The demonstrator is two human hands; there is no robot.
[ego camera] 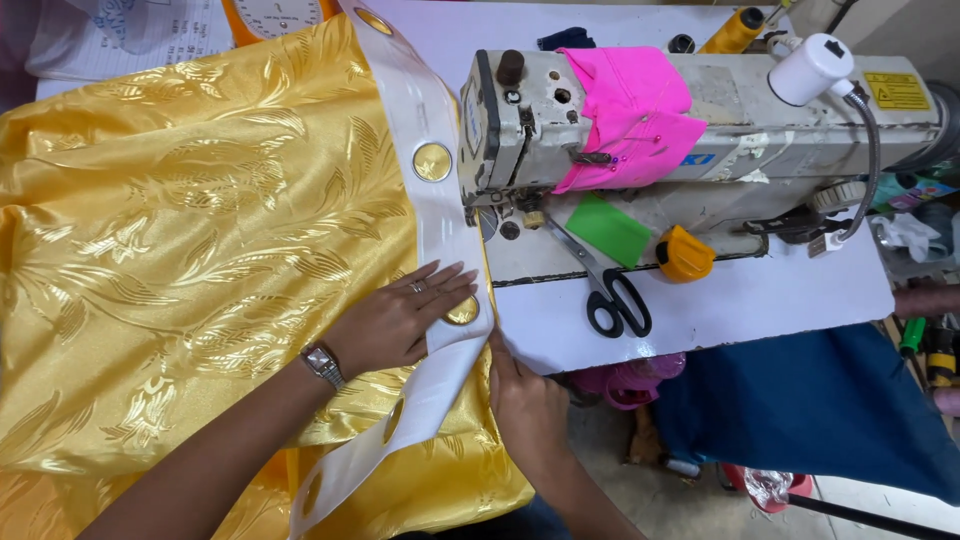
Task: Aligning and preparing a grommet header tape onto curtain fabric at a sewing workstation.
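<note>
Pressing left hand (400,320) flat on white eyelet tape (440,220), right hand (525,395) pinching its edge, yellow rectangular label (897,90) on sewing machine (720,150)

A white-topped work table (760,290) fills the middle of the view, bearing a worn cream industrial sewing machine (720,130) with a small white lamp on a grey flexible neck (815,68). On the table lie black-handled scissors (612,295), a green card (610,230) and an orange-yellow plastic tool (685,255). A dark blue cloth (820,400) hangs below the table's near edge – beneath it, a bare grey concrete floor (690,500). Even, bright light falls over everything – shadows are soft. At the top left lies a sheet of paper (130,35)
</note>
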